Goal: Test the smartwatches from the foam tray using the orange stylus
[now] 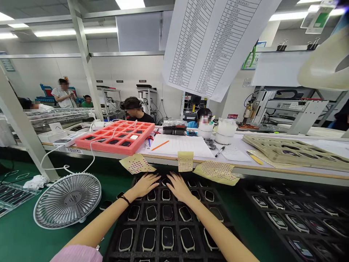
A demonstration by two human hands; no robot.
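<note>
My left hand (146, 184) reaches over the far rows of a black foam tray (138, 237), its fingers spread and pointing inward. Opposite it, my right hand (178, 186) lies over the same far end with fingers stretched out. Neither hand visibly grips anything; whether the fingertips touch the watches under them cannot be made out. The tray's compartments hold several smartwatch bodies with dark screens and light frames, such as the watch (167, 238) near the middle. Another watch (166, 195) sits between my hands. My forearms hide part of the tray's sides.
A grey fan (68, 200) stands left of the tray. Another dark tray of watches (278, 220) lies at right. Above, a shelf carries an orange foam tray (136, 148), papers (180, 143) and a beige tray (272, 154). Printed sheets (209, 43) hang overhead; people sit beyond.
</note>
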